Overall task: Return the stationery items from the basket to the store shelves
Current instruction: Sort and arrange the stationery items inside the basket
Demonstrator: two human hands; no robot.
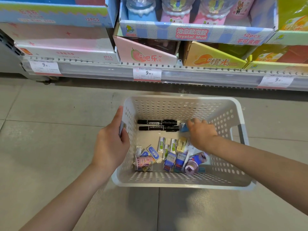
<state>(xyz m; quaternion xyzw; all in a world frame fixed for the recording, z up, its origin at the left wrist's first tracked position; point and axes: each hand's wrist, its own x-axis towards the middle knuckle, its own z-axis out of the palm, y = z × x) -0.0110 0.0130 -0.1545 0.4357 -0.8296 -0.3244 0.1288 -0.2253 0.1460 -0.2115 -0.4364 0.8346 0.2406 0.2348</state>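
Basket (183,104): white, perforated, on the floor before the shelves (150,70). Your left hand (111,140) grips its left handle. Your right hand (200,132), inside, closes its fingers on a small blue item (183,128) beside two black markers (157,125); erasers (160,145) and tape rolls (191,167) lie nearer you.
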